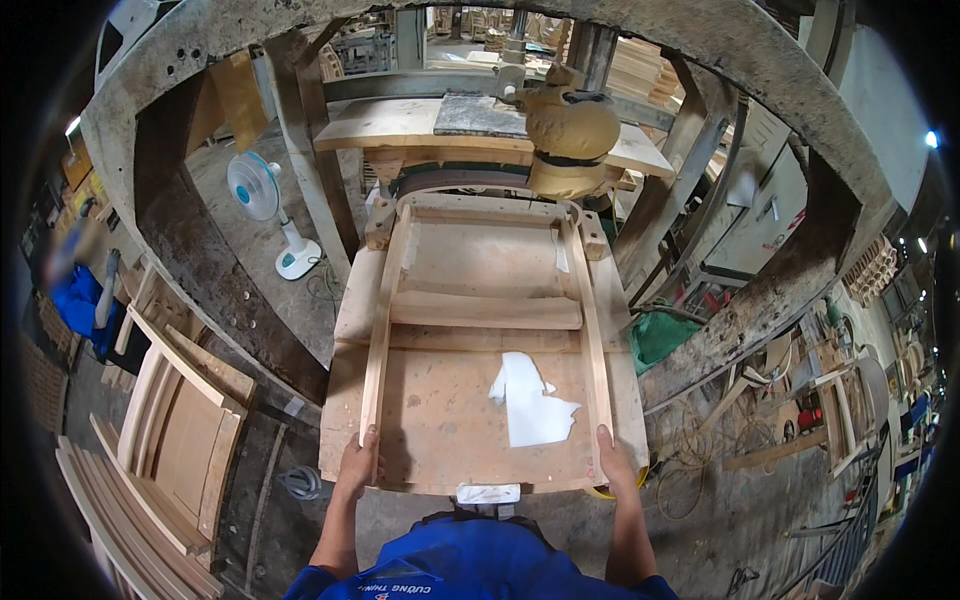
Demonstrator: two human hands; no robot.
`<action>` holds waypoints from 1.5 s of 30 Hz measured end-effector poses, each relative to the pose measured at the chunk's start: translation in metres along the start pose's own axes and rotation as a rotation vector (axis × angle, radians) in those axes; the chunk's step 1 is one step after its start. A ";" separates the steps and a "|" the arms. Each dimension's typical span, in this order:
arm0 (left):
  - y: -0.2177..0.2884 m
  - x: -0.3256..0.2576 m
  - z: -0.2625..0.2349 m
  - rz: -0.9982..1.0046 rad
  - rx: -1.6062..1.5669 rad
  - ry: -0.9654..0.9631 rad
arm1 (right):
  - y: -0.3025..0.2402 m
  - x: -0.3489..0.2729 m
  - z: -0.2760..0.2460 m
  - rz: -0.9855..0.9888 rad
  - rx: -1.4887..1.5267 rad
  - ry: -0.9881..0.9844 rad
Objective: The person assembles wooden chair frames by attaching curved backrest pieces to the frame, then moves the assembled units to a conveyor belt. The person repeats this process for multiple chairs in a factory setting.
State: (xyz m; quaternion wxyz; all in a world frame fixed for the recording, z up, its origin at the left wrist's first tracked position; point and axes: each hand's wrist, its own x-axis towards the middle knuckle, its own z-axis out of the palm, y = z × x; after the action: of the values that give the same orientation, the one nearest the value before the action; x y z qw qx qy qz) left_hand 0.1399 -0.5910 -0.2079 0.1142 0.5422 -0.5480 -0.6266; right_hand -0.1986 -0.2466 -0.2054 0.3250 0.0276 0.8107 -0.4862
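Observation:
A pale wooden frame (486, 311), with two long side rails and crossbars between them, lies on a wide wooden board (440, 440) in front of me. My left hand (357, 462) is closed around the near end of the left rail, thumb on top. At the near end of the right rail, my right hand (615, 463) grips in the same way. The far ends of the rails lie between two small wooden blocks (380, 225) near the board's far edge. A torn white sheet (538, 405) rests on the board between the rails.
Above the far end hangs a yellowish machine head (570, 130), inside a large, worn metal frame (480, 15). A white fan (256, 190) stands at the left. Curved wooden parts (120, 510) are stacked lower left, near a person in blue (80, 295). A green bag (660, 338) lies right.

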 end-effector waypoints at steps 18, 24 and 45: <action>0.005 -0.001 -0.006 0.042 0.029 -0.014 | -0.027 -0.025 -0.001 -0.007 -0.093 0.099; 0.008 -0.003 -0.003 0.060 0.058 0.005 | -0.029 -0.026 -0.001 0.001 -0.113 0.102; -0.005 0.002 0.002 0.059 0.039 0.020 | -0.005 -0.007 0.002 -0.020 -0.051 0.021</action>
State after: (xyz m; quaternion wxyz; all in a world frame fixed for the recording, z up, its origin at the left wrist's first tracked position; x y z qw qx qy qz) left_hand 0.1401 -0.5896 -0.2131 0.1272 0.5342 -0.5747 -0.6067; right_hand -0.1938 -0.2494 -0.1981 0.3124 0.0163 0.8263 -0.4684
